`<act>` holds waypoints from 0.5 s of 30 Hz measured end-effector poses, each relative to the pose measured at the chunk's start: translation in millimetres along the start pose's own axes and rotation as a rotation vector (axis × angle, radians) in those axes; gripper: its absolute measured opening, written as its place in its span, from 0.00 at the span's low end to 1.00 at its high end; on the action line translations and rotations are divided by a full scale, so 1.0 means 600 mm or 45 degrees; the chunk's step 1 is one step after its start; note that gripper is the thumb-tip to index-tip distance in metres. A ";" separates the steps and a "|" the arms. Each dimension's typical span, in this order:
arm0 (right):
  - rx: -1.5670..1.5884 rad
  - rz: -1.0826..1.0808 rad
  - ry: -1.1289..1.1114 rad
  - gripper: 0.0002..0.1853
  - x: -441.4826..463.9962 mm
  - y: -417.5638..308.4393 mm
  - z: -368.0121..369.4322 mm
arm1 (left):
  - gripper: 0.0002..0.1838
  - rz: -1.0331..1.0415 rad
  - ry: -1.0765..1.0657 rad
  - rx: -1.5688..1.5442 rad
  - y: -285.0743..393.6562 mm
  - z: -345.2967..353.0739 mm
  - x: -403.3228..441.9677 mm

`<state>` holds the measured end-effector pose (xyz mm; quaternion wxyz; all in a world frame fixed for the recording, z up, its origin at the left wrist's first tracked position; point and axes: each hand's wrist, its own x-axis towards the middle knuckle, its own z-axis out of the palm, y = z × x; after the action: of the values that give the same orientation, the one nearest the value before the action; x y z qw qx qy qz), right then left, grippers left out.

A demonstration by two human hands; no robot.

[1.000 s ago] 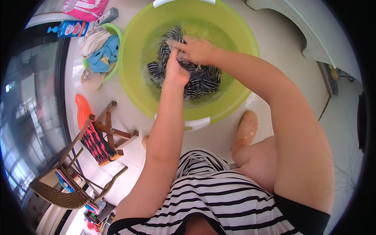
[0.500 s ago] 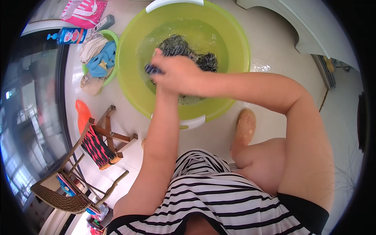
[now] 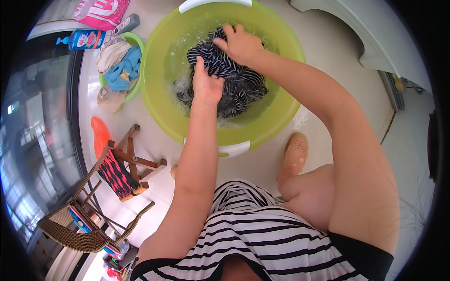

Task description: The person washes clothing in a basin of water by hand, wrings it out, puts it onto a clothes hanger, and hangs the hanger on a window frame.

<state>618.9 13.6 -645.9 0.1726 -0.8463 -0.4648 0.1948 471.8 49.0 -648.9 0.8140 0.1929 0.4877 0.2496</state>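
A dark garment with white stripes [image 3: 225, 68] lies bunched and wet in the water of a large green tub [image 3: 154, 100]. My right hand [image 3: 240, 46] rests on the garment's far part, fingers spread apart and pressing lightly on the cloth. At the garment's near left side is my left hand [image 3: 207, 86], palm turned partly up. One of its digits stretches forward and the others curl loosely beside the cloth. I see no fabric gripped in either hand. Part of the garment is under the water.
Left of the tub stand a small green basin [image 3: 137, 44] of clothes, a blue pump bottle [image 3: 86, 40], a grey bottle [image 3: 126, 24] and a pink bag [image 3: 103, 14]. A folding stool [image 3: 124, 173] and a woven chair [image 3: 70, 234] are nearer. White furniture [image 3: 379, 37] stands right.
My hands were together above the tub's left part, with dark cloth at them. Now they are apart, the right one farther forward and right, and the garment is more spread out.
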 end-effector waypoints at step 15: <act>0.547 0.422 -0.476 0.33 -0.054 -0.063 -0.025 | 0.34 -0.171 -0.204 -0.107 0.000 -0.018 0.003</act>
<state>583.1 3.5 -609.4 0.2249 -0.8043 -0.2925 0.4658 462.6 50.9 -654.9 0.8726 0.1448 0.4222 0.1983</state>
